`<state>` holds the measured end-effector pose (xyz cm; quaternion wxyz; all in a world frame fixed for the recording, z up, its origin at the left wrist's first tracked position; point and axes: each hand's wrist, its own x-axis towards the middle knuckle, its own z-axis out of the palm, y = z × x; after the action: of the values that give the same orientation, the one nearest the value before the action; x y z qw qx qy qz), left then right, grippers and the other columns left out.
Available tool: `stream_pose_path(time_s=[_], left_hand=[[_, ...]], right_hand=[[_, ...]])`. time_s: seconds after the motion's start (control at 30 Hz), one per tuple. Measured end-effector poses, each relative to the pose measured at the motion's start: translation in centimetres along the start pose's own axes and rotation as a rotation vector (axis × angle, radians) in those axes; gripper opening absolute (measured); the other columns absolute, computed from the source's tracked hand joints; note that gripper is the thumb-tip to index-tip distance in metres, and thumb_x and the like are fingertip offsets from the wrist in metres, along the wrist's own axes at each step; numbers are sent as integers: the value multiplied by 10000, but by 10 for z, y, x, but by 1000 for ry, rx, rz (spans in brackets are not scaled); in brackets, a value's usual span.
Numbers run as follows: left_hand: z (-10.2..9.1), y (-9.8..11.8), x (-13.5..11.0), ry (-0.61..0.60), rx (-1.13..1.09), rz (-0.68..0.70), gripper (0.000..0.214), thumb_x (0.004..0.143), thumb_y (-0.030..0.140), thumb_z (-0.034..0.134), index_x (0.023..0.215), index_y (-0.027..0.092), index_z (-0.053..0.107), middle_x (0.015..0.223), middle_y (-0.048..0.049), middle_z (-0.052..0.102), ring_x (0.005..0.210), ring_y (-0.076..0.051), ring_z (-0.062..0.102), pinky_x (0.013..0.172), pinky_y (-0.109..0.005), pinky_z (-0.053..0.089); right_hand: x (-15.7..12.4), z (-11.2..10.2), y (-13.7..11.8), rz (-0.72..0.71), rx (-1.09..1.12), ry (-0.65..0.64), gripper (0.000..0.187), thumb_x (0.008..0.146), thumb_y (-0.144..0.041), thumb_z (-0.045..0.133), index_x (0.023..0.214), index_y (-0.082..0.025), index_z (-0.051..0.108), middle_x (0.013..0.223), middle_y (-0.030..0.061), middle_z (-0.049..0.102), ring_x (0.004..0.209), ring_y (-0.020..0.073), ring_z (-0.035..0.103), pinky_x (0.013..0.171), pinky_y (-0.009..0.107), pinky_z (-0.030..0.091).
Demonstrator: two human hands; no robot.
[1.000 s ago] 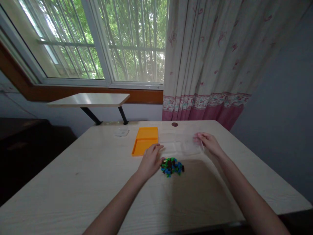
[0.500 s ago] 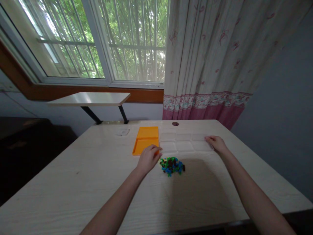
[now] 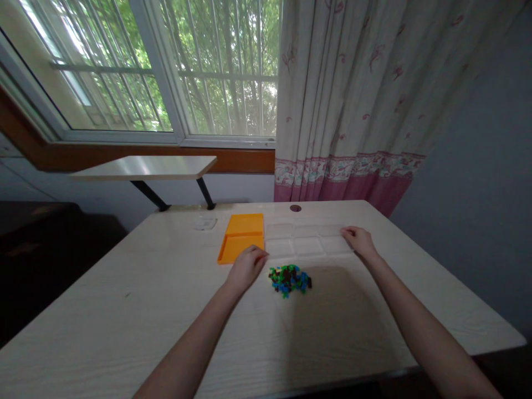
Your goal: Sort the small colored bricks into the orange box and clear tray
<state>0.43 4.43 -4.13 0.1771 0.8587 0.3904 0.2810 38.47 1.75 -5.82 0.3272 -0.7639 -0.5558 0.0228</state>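
A clear plastic tray (image 3: pixel 305 239) with several compartments lies flat on the pale wooden table (image 3: pixel 124 310). My right hand (image 3: pixel 359 241) rests at the tray's right end, fingers curled against its edge. At the tray's near left corner my left hand (image 3: pixel 246 266) lies with fingers curled, touching or just short of the corner. A small heap of green, blue and dark bricks (image 3: pixel 288 279) sits in front of the tray, between my hands. An orange tray (image 3: pixel 241 238) lies beside the clear tray's left end.
A small clear lid (image 3: pixel 204 223) lies at the back left of the table. A round cable hole (image 3: pixel 295 208) is near the far edge. Behind are a wall shelf (image 3: pixel 145 167), a window and a curtain (image 3: pixel 353 100).
One second ago my right hand held the clear tray's right end tilted up; it now lies flat, my hand at its end. My left hand drew back slightly.
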Motion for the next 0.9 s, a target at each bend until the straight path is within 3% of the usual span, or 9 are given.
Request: stream_pose_path(time_s=[0.33,0.9], left_hand=[[-26,-13,0,-113,-1,20,225,805,266,462,840,165,660,852,-80,613,801,-181,564,728,-268,431],[-25,-13,-1,-134,49,28,226,822,259,442,850,159,642,860,-77,599,818,-178,560,747,-265,424]], right_hand=[[-4,10,-14,-42,23,-14,317,763,-369,465,816,-147,685,690,58,671,656,184,603,586,239,392],[-3,7,-15,-54,20,-13,317,767,-364,465,820,-136,679,689,59,669,646,180,597,588,239,390]])
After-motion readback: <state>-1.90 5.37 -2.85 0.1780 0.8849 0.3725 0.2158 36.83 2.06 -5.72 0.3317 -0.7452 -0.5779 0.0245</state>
